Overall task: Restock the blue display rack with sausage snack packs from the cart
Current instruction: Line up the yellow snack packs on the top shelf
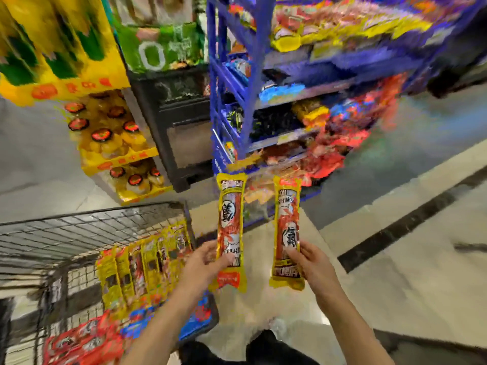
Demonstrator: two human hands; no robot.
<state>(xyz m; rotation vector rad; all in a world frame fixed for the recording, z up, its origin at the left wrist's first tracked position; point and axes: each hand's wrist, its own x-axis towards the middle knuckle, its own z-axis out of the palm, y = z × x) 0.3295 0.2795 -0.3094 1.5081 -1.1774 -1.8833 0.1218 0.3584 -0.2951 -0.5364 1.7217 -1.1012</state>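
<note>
My left hand (203, 262) grips a yellow-and-red sausage snack pack (230, 219) near its lower end and holds it upright. My right hand (311, 262) pinches a second yellow sausage pack (287, 222) the same way, a little to the right. Both packs stand in front of the lower shelves of the blue display rack (253, 75), which is filled with mixed snack bags. At lower left the wire cart (79, 233) holds a row of several more yellow sausage packs (142, 267) and red packs (79, 343).
A yellow display stand with jars (110, 138) and a black crate stack (181, 122) stand left of the rack. The pale tiled floor (395, 259) with a dark stripe runs to the right. My dark trouser legs show at the bottom edge.
</note>
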